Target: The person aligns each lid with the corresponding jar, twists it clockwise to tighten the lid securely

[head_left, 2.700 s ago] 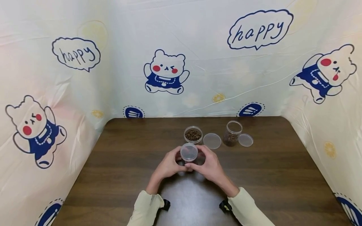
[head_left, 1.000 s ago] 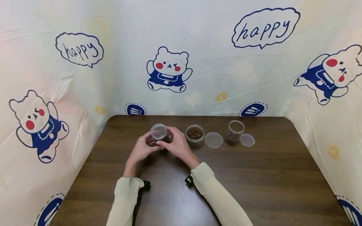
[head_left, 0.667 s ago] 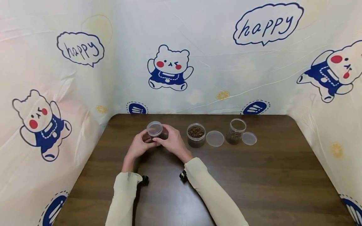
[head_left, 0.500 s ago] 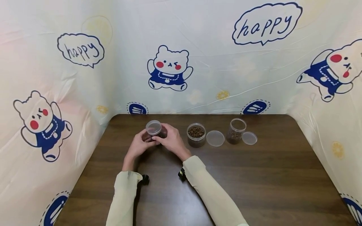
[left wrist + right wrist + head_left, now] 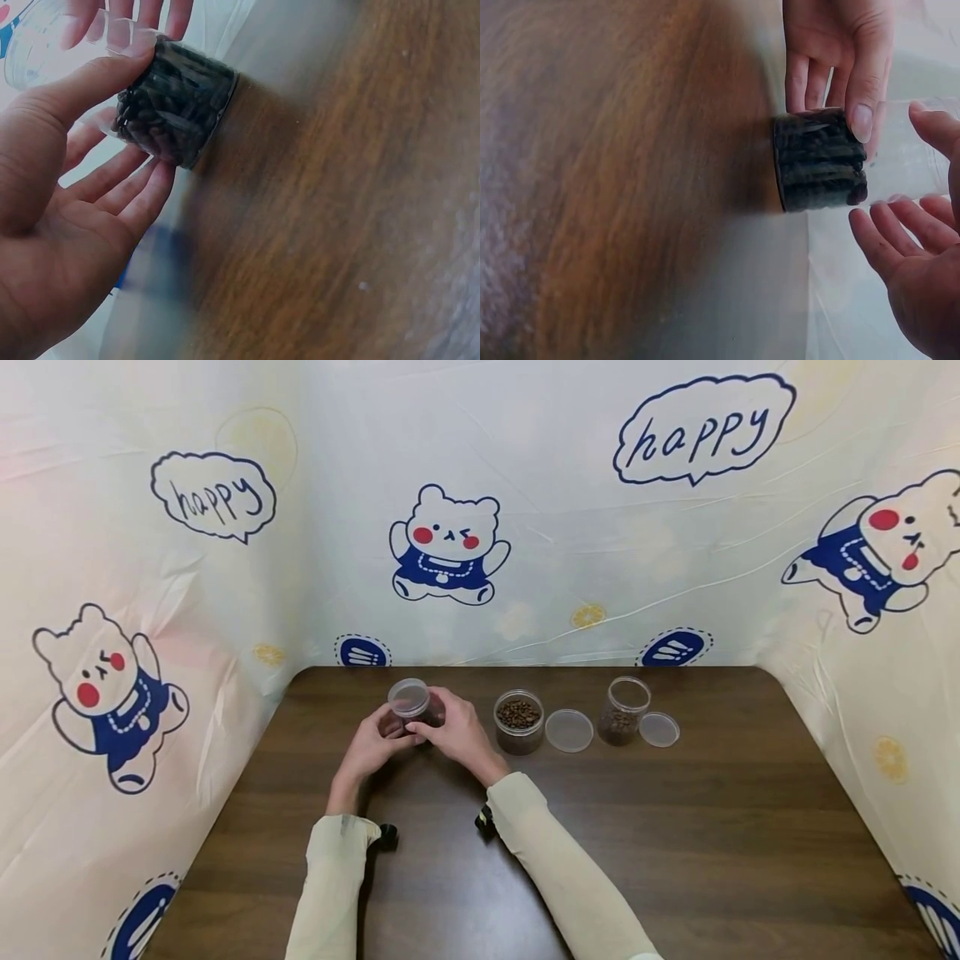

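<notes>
A clear plastic jar (image 5: 410, 702) stands at the table's back left, its top pale like a translucent lid. Dark, elongated, seed-like pieces (image 5: 819, 161) fill its lower part in the right wrist view. From the left, my left hand (image 5: 367, 745) holds the jar, with the thumb across its near side and the fingers behind. My right hand (image 5: 461, 733) holds it from the other side, its thumb at the front. In the left wrist view the jar's base (image 5: 210, 124) is at the tabletop; whether it bears full weight I cannot tell.
Right of my hands stands an uncovered jar (image 5: 519, 739) of brown beans like coffee beans. A round translucent lid (image 5: 569, 731) lies beside it. Farther right are a taller uncovered jar (image 5: 621, 718), partly filled with beans, and a smaller lid (image 5: 660, 730). A printed curtain (image 5: 540, 568) surrounds the table.
Both hands have carried the jar from the table's middle to the back left, left of the uncovered bean jar. Over the last half second hands and jar have hardly moved.
</notes>
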Tool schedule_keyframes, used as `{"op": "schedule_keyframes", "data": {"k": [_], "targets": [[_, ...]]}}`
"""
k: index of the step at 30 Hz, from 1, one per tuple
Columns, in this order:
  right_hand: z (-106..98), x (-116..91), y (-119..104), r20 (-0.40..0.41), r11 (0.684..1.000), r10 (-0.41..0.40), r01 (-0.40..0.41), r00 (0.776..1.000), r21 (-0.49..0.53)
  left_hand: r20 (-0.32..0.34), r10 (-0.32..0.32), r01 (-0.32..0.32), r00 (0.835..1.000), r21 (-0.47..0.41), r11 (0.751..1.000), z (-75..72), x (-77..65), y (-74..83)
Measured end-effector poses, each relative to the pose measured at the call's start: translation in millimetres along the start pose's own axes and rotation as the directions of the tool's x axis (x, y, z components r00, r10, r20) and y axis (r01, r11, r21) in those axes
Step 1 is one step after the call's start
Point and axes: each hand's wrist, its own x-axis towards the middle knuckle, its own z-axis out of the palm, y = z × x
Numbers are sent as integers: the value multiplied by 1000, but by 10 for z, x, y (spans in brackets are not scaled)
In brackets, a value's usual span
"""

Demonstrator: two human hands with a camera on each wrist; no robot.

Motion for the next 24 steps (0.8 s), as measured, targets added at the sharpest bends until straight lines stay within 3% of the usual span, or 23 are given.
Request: {"op": "schedule_keyframes", "data": {"k": [15, 24], "targets": [[-24, -6, -3, 38, 1000, 24, -24, 999, -10, 8, 13, -13, 1000, 13, 1000, -16, -14, -8], [-57, -2, -20, 53, 997, 42, -39, 998, -65, 6, 38, -38, 999, -29, 999, -29, -22, 7]]}}
